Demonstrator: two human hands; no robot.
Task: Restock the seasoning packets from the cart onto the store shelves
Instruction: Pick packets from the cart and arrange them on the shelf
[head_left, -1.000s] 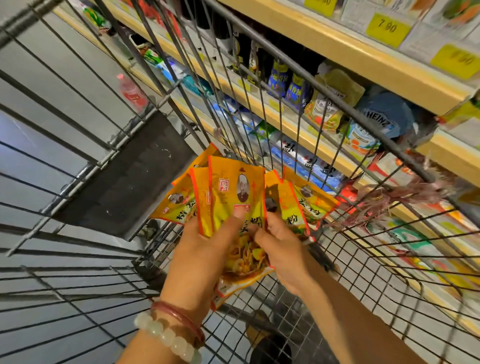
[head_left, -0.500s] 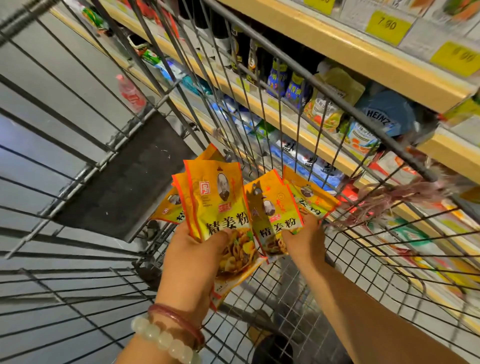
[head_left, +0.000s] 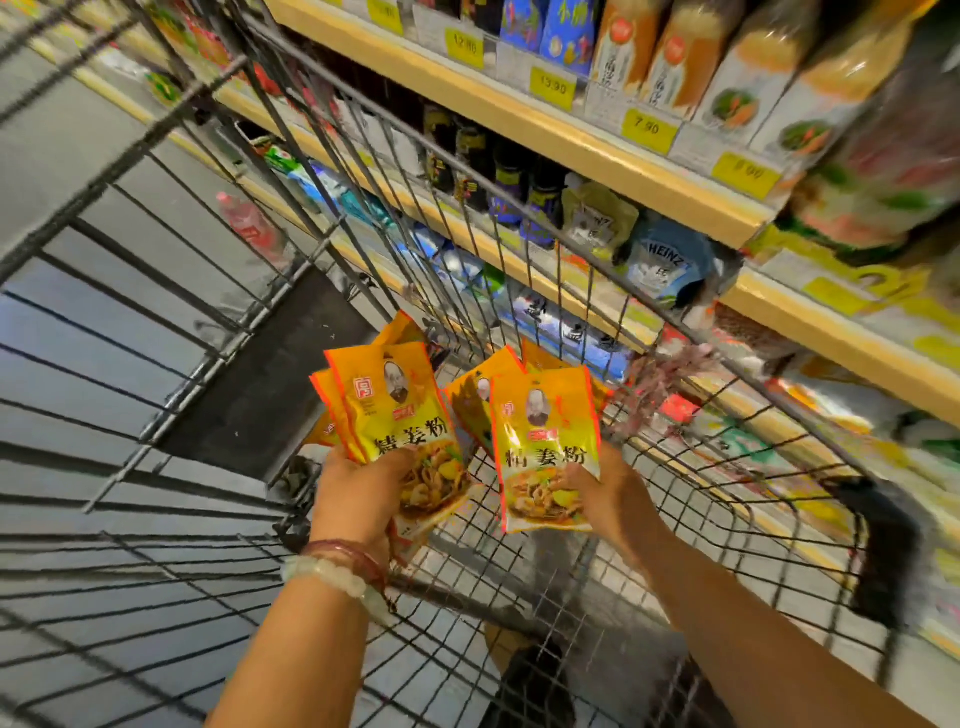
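Note:
Yellow-orange seasoning packets with a portrait and a food picture are split between my hands inside the wire cart (head_left: 675, 519). My left hand (head_left: 358, 493), with bead bracelets on its wrist, grips a fanned stack of packets (head_left: 389, 405) by their lower edge. My right hand (head_left: 608, 491) holds a second bunch of the same packets (head_left: 545, 441) a little to the right. Both bunches stand upright above the cart's floor. The store shelves (head_left: 597, 150) run along the right side, beyond the cart's wire wall.
The shelves carry dark sauce bottles (head_left: 514, 182), a Heinz pouch (head_left: 665, 265), boxed goods and yellow price tags (head_left: 649, 127). The cart's folded child seat panel (head_left: 260, 384) lies at the far end. Grey floor shows to the left through the wires.
The single bunch held together has been parted: my right hand drew its packets off to the right, and both hands rose slightly. The view tilted up toward the shelves.

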